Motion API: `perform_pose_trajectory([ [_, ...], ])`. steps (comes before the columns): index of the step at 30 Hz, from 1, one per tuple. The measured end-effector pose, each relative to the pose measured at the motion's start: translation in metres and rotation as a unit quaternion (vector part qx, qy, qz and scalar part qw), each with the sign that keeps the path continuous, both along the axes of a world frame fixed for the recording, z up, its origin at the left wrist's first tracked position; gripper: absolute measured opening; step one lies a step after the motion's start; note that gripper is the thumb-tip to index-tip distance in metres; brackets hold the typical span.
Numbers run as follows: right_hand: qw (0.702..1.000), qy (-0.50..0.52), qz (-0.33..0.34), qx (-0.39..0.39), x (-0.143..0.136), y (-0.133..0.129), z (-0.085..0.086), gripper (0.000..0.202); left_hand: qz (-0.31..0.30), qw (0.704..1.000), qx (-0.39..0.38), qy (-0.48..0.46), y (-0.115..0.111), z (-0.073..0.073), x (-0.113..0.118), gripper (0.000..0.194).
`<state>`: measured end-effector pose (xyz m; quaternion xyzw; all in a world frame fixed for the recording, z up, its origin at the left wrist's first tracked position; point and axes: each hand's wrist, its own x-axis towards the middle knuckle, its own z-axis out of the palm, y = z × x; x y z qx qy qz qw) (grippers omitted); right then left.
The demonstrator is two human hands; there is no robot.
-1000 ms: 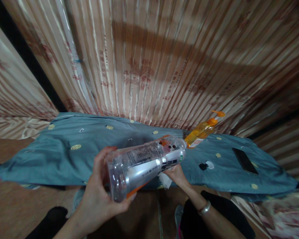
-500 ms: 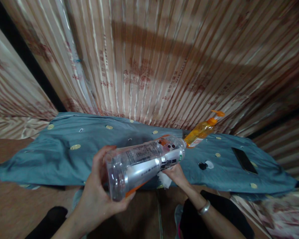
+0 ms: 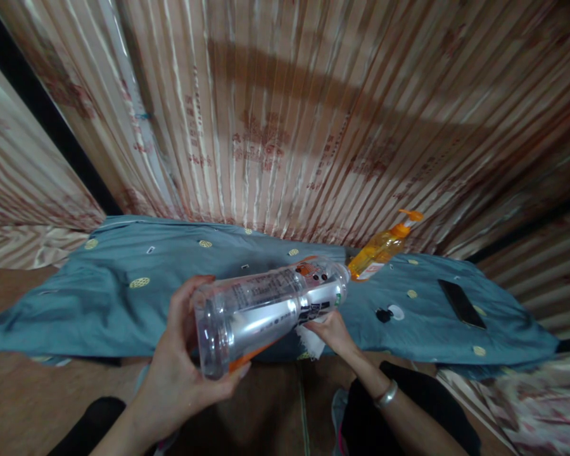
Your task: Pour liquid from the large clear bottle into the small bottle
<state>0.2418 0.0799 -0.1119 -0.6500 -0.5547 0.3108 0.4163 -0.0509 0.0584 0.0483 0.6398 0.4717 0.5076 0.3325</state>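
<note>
A large clear plastic bottle (image 3: pixel 266 310) with a silver and orange label lies tilted in the air, its base toward me on the left. My left hand (image 3: pixel 180 354) is closed round the base end. Under the neck end, my right hand (image 3: pixel 330 332) pinches a white tissue (image 3: pixel 310 342) against the underside of the bottle. The fingertips of that hand are partly hidden behind the bottle. Just beyond the neck stands an orange pump bottle (image 3: pixel 376 253) on the blue cloth.
A blue patterned cloth (image 3: pixel 123 316) covers the low surface ahead. On its right lie a dark phone (image 3: pixel 462 304) and a small black and white item (image 3: pixel 389 313). Pleated curtains (image 3: pixel 266 190) hang close behind, with dark poles at both sides.
The bottle and both hands appear slightly further left, as does the whole scene with the camera's shift. Both grips look the same.
</note>
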Motion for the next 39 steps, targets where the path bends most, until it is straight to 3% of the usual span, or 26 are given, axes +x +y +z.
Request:
perform_pose_trajectory([
  [39, 1.0, 0.01, 0.006, -0.011, -0.0027, -0.0017, 0.0097, 0.035, -0.01, 0.998, -0.036, -0.042, 0.0044, 0.0017, -0.0015, 0.092],
])
